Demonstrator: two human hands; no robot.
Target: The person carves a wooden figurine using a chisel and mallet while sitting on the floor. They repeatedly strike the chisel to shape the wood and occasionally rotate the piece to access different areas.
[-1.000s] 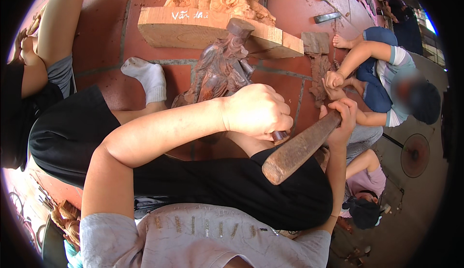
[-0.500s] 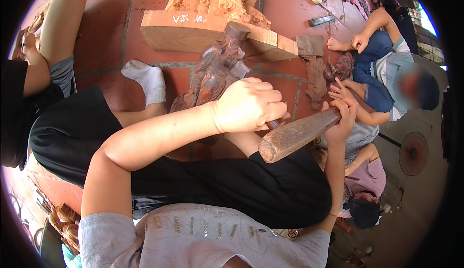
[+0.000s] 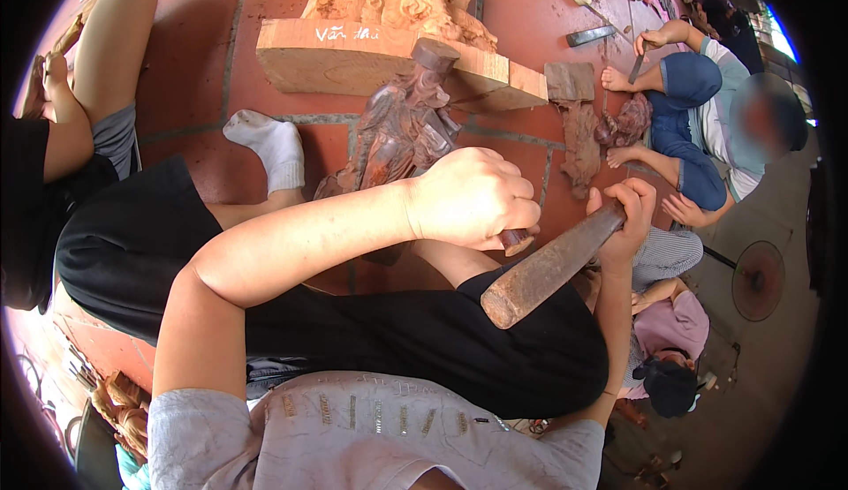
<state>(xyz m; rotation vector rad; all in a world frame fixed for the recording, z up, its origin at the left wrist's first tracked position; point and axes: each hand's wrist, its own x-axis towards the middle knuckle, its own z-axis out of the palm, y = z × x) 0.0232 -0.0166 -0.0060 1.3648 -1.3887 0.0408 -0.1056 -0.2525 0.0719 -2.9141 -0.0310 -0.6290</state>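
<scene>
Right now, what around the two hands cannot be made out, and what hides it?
Head view: far end of the dark handle, hidden by the left hand.
Head view: part of the dark statue, behind the left forearm.
Head view: part of the pale carving, cut off by the upper edge.

Left hand [image 3: 473, 197] around a dark tool handle [image 3: 516, 242] — right hand [image 3: 629, 216] around a wooden mallet [image 3: 555, 266] — dark carved figure [image 3: 389, 128] beyond.

Left arm [image 3: 199, 335]: elbow bent sharply, forearm [image 3: 309, 241] slanting across the body. Left wrist [image 3: 408, 209]: roughly straight. Left hand [image 3: 473, 197]: fist, back uppermost. Right forearm [image 3: 618, 313]: near vertical. Right hand [image 3: 629, 216]: fingers curled, apart from the left.
</scene>
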